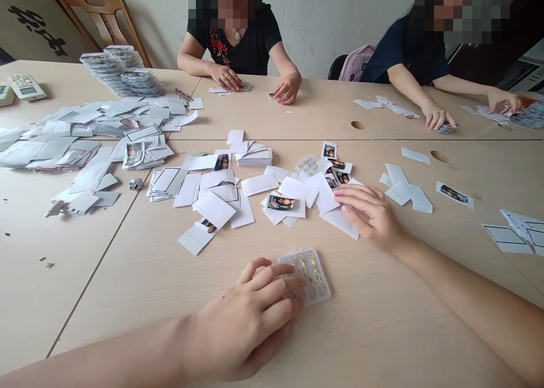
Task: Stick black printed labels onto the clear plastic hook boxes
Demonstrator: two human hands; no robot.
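Note:
A clear plastic box (319, 283) lies flat on the table, with rows of what look like fish hooks tied with yellow line inside. My left hand (263, 308) grips its left side, fingers curled over the top; the thumb is mostly hidden. Further right and away, my right hand (374, 215) is stretched out with its fingertips at a white paper card (326, 198). Around those fingertips lie several small cards with dark printed pictures, such as a printed card (280, 203). Behind them sits another clear box (309, 165), partly covered by cards.
A large heap of white cards (97, 122) spreads at the left, before stacked clear boxes (106, 73). A calculator-like device (26, 86) stands at the far left. Across the table, two people handle boxes and cards. More loose cards (408, 190) lie at the right.

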